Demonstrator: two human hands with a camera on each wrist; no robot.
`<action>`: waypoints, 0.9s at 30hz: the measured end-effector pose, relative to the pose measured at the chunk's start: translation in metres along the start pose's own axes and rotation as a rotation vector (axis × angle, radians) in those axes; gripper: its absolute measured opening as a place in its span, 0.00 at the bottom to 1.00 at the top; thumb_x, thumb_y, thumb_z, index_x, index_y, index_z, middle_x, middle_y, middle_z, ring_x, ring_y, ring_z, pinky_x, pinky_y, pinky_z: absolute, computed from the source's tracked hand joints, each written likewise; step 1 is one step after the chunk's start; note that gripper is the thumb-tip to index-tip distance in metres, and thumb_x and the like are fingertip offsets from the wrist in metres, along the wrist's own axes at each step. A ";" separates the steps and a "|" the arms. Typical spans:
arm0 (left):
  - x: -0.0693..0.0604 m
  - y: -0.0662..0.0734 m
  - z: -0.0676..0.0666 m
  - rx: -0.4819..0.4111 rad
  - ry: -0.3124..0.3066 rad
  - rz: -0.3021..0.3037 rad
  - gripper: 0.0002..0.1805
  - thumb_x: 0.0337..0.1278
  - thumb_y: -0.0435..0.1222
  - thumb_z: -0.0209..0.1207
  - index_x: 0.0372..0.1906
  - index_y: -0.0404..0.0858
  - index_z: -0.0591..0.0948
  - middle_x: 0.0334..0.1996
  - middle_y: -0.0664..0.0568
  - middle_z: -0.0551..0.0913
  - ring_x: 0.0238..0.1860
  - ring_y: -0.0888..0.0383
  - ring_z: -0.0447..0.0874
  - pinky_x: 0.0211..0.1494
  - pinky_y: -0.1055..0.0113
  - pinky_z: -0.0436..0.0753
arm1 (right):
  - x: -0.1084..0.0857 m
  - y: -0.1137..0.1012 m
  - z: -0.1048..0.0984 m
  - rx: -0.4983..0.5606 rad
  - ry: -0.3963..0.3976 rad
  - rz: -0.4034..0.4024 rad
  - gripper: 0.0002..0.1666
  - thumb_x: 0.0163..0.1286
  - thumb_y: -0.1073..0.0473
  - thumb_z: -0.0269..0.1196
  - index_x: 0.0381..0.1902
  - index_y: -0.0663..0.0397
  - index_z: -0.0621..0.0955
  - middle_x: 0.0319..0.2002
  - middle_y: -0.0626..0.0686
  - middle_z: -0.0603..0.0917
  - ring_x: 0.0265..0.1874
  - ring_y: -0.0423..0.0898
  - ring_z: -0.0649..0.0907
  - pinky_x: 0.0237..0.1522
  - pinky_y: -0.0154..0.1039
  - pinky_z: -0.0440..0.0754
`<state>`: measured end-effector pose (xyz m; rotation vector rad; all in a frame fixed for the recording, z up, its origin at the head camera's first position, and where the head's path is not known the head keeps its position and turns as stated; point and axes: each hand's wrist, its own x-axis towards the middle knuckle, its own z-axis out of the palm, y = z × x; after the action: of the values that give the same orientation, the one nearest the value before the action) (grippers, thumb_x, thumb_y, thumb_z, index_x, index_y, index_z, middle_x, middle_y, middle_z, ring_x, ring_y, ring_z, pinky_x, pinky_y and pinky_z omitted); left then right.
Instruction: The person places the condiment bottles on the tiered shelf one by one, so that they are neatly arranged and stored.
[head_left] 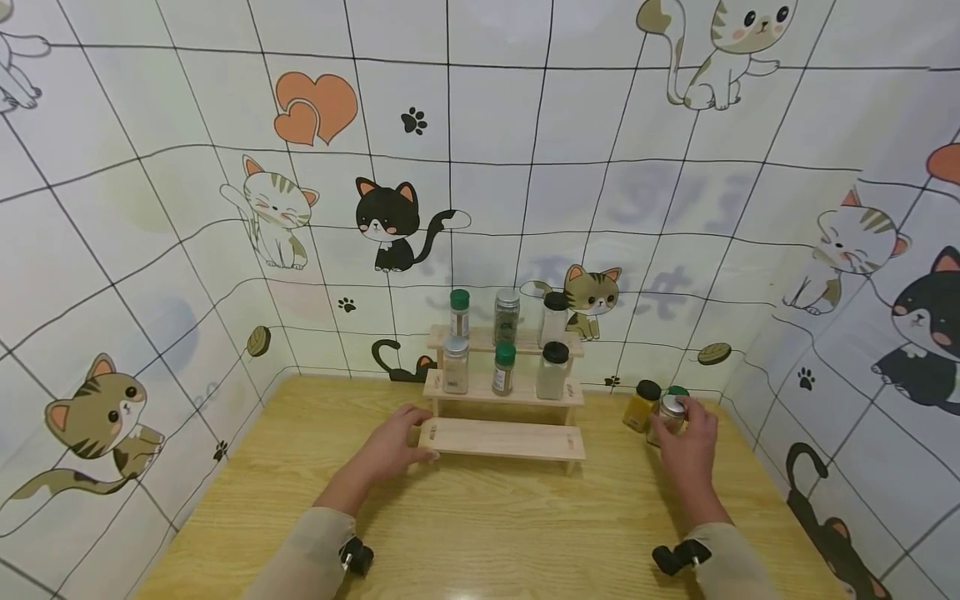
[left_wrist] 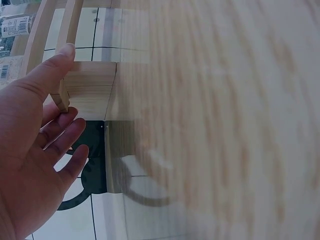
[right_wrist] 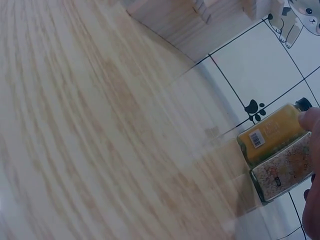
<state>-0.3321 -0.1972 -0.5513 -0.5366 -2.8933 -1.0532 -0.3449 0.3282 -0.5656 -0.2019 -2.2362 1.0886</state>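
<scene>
A three-step wooden rack [head_left: 501, 440] stands at the back of the table. My left hand [head_left: 393, 446] holds the left end of its lowest step; in the left wrist view the thumb [left_wrist: 60, 56] lies over the board and the fingers curl below. At the right, my right hand [head_left: 688, 442] grips a silver-capped spice jar [head_left: 670, 412] by its top. Coarse pinkish-white grains fill this glass jar [right_wrist: 282, 172] in the right wrist view. Close beside it stands a black-capped jar of yellow spice [head_left: 641, 407]. A green cap [head_left: 678, 391] shows behind, its jar mostly hidden.
On the middle step stand a silver-capped jar [head_left: 455, 367], a green-capped jar [head_left: 504, 371] and a black-capped jar [head_left: 552, 372]. Three more jars are on the top step [head_left: 480, 337]. Cat-patterned walls [head_left: 495, 192] enclose the wooden table [head_left: 510, 533] at back and sides.
</scene>
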 end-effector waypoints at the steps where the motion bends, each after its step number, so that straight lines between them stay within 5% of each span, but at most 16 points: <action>1: 0.000 0.000 0.000 0.001 0.000 -0.001 0.39 0.63 0.46 0.80 0.75 0.37 0.79 0.67 0.45 0.79 0.66 0.42 0.82 0.67 0.40 0.82 | 0.000 0.000 0.001 0.000 -0.003 0.002 0.37 0.73 0.65 0.75 0.74 0.66 0.72 0.61 0.72 0.69 0.58 0.66 0.74 0.57 0.63 0.74; 9: 0.002 -0.002 0.001 0.001 0.004 -0.016 0.39 0.63 0.46 0.81 0.75 0.38 0.79 0.67 0.47 0.78 0.67 0.43 0.82 0.69 0.42 0.82 | -0.003 0.006 0.006 -0.018 -0.081 0.075 0.43 0.74 0.68 0.72 0.79 0.58 0.64 0.69 0.73 0.64 0.69 0.73 0.72 0.71 0.73 0.73; 18: 0.002 -0.004 0.002 0.004 0.004 0.001 0.39 0.62 0.47 0.81 0.73 0.38 0.80 0.67 0.47 0.79 0.67 0.43 0.82 0.68 0.41 0.82 | -0.004 0.015 0.011 -0.011 -0.073 0.033 0.45 0.72 0.69 0.74 0.78 0.59 0.62 0.68 0.74 0.64 0.67 0.71 0.71 0.67 0.71 0.74; 22: 0.001 -0.005 0.002 0.000 0.010 -0.006 0.39 0.62 0.47 0.81 0.74 0.38 0.79 0.68 0.47 0.78 0.67 0.42 0.82 0.68 0.41 0.82 | -0.006 0.017 0.012 0.022 -0.050 0.010 0.44 0.71 0.67 0.77 0.76 0.58 0.67 0.62 0.70 0.68 0.56 0.60 0.75 0.52 0.49 0.81; 27: 0.001 -0.004 0.002 -0.006 0.009 -0.005 0.39 0.62 0.47 0.81 0.74 0.38 0.80 0.68 0.47 0.78 0.68 0.43 0.81 0.69 0.41 0.82 | -0.012 0.016 0.012 0.074 -0.051 0.005 0.41 0.71 0.64 0.78 0.76 0.55 0.71 0.56 0.63 0.70 0.47 0.47 0.72 0.37 0.22 0.72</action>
<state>-0.3342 -0.1987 -0.5552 -0.5237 -2.8861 -1.0624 -0.3451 0.3266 -0.5887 -0.1500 -2.2363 1.1889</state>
